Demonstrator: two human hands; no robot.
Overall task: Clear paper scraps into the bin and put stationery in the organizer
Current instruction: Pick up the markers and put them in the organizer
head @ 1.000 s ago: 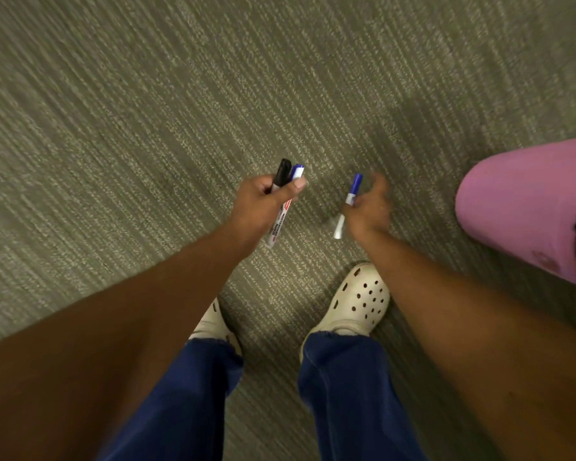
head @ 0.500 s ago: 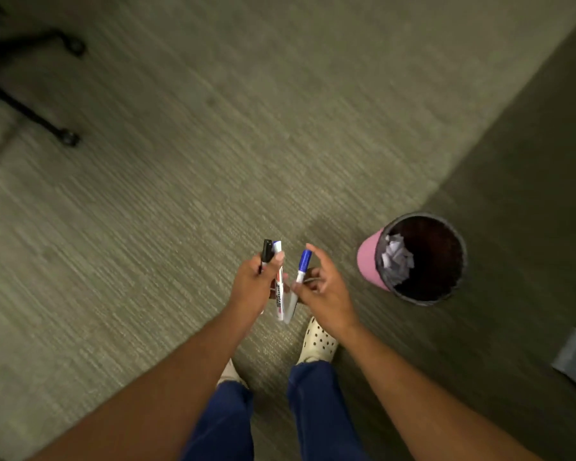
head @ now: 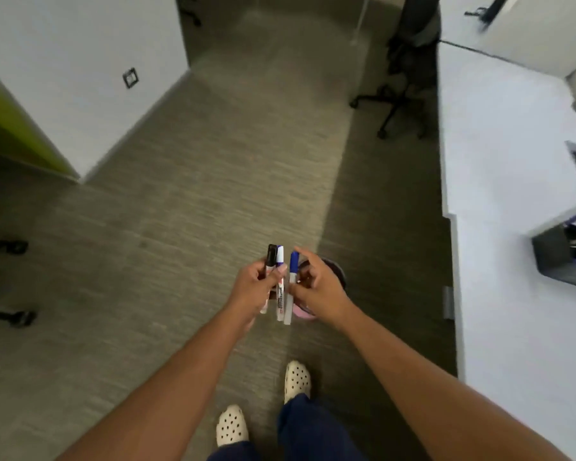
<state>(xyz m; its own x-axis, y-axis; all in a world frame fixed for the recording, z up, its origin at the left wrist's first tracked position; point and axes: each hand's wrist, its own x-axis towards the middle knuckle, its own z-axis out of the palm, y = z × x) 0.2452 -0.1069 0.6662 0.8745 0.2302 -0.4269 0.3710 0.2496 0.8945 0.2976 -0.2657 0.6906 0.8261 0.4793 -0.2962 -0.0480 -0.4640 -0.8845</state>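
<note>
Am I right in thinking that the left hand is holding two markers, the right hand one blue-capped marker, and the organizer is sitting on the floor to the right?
Not quite: the head view shows the organizer on the white desk, not the floor. The left hand does hold two markers, and the right hand one blue-capped marker.

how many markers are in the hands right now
3: a black-capped marker and a blue-capped marker in the left hand, a third marker in the right hand.

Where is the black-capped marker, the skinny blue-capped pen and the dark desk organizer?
Black-capped marker (head: 271, 255): head view, on its cap.
Skinny blue-capped pen (head: 293, 263): head view, on its blue cap.
Dark desk organizer (head: 553, 257): head view, on its front wall.
</note>
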